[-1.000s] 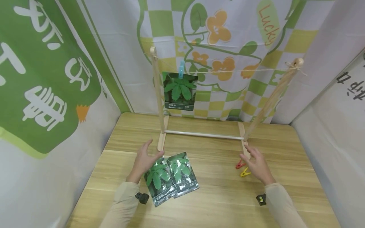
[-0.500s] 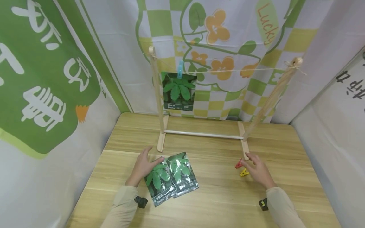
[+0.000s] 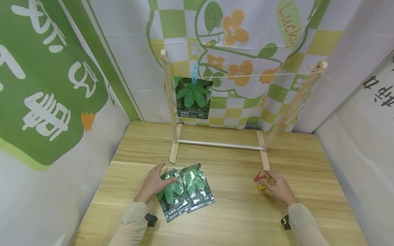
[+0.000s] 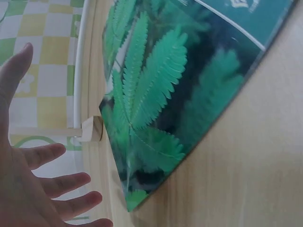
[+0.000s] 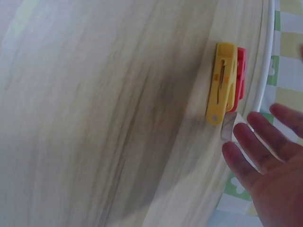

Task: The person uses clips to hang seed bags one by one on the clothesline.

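Note:
My left hand hovers at the upper left of a seed packet with a green leaf picture. In the left wrist view its spread fingers hold nothing, and the packet lies beyond them. A second, matching packet lies partly against the first on the right. My right hand is beside a red clothespin and a yellow clothespin, the yellow one partly hidden in the head view. In the right wrist view, the fingers are extended just below the yellow clothespin, apart from it.
A wooden stand with a left post, a right post and a low crossbar stands at the back. Along its string, a blue clothespin holds a third packet. A patterned curtain hangs behind.
Both hands have come down and slightly nearer the front edge. The right hand has closed in on the clothespins and now covers part of the yellow one. The packets have stayed put.

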Demonstrator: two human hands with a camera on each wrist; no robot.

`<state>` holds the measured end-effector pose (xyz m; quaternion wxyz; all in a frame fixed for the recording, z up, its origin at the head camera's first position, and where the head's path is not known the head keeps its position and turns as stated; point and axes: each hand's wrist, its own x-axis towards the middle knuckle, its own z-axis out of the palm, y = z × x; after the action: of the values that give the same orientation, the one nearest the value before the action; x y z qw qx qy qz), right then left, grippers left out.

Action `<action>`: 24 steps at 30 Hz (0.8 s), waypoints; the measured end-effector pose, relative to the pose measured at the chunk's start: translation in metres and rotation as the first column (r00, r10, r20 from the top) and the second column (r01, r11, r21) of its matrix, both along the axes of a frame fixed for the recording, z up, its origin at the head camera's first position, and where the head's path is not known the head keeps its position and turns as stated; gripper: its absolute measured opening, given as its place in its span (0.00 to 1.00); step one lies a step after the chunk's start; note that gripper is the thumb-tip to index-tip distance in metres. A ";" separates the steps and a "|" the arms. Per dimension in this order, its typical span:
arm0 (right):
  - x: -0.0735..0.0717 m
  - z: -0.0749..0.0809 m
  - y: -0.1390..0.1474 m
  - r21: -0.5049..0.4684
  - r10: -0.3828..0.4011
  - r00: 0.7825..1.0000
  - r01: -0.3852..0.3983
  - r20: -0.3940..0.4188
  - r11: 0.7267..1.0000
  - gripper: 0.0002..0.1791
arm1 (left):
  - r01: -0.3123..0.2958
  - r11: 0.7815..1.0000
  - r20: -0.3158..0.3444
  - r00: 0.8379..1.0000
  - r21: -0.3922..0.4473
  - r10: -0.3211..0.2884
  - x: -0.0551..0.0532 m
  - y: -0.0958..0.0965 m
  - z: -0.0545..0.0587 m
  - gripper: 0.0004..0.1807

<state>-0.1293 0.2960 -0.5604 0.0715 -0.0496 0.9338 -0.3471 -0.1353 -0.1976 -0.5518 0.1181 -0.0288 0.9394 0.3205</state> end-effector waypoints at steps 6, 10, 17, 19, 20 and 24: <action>0.002 -0.007 0.005 0.026 0.038 0.999 -0.038 -0.005 0.999 0.35 | 0.020 0.998 -0.001 1.000 -0.058 -0.020 0.005 -0.002 -0.005 0.57; 0.003 -0.009 0.008 0.028 0.055 0.998 -0.055 0.010 0.998 0.35 | 0.020 0.996 0.005 1.000 -0.084 -0.020 0.008 -0.004 -0.007 0.58; 0.002 -0.013 0.013 0.091 0.071 0.996 -0.076 0.048 0.993 0.34 | 0.017 0.981 -0.027 0.999 -0.192 -0.023 0.013 -0.008 -0.011 0.55; 0.001 -0.015 0.014 0.107 0.066 0.996 -0.072 0.057 0.992 0.34 | 0.017 0.974 -0.038 0.999 -0.226 -0.027 0.014 -0.009 -0.011 0.54; 0.000 -0.016 0.014 0.115 0.067 0.996 -0.072 0.052 0.991 0.33 | 0.014 0.971 -0.037 0.999 -0.237 -0.024 0.014 -0.010 -0.012 0.53; -0.001 -0.019 0.015 0.152 0.085 0.996 -0.083 -0.005 0.985 0.31 | 0.009 0.964 -0.031 0.999 -0.265 -0.018 0.015 -0.010 -0.013 0.53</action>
<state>-0.1306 0.3113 -0.5798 0.0844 -0.0852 0.9549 -0.2715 -0.1206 -0.2080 -0.5645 0.0998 -0.0326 0.9758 0.1916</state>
